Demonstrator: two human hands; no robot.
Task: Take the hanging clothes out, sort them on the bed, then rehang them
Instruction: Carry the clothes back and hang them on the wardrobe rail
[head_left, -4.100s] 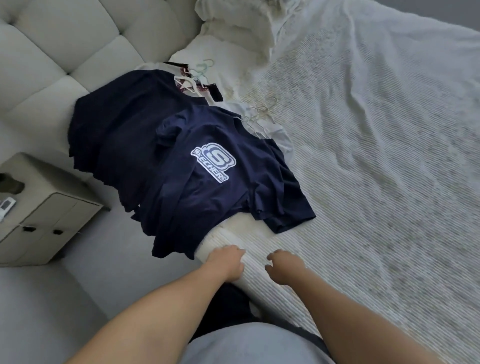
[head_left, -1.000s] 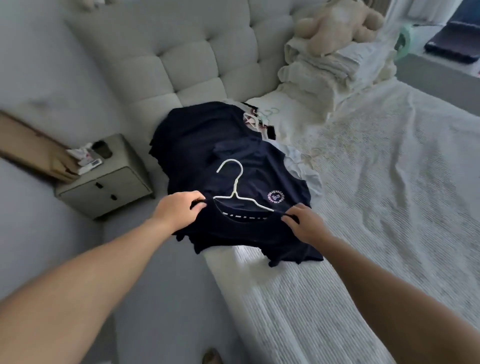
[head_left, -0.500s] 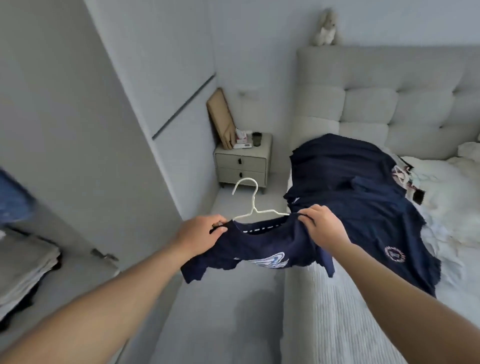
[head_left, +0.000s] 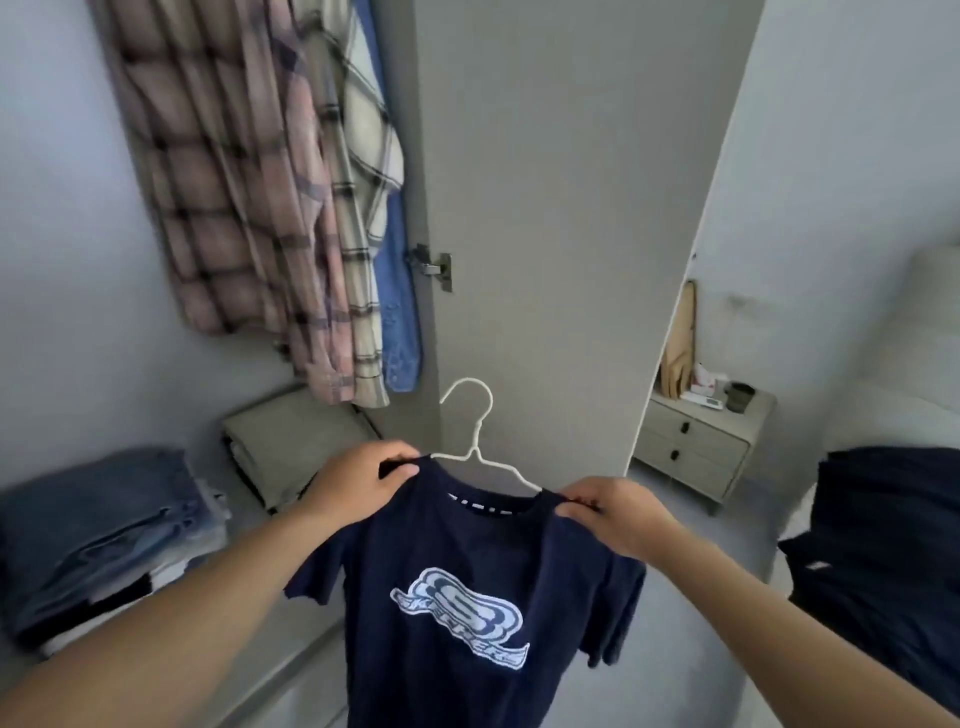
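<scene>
The navy blue cotton T-shirt with a pale blue logo (head_left: 467, 597) hangs on a thin white wire hanger (head_left: 480, 447), left hand (head_left: 358, 480) and right hand (head_left: 608, 514) each pinching a shoulder, before plaid shirts (head_left: 260, 208) hanging in the open wardrobe.

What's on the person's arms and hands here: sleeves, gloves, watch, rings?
Nothing worn that shows. Both forearms are bare from the frame edge to the wrists, no sleeve in view. The left hand and right hand have no gloves, watch, bands or visible rings; slight motion blur hides fine detail.
</scene>
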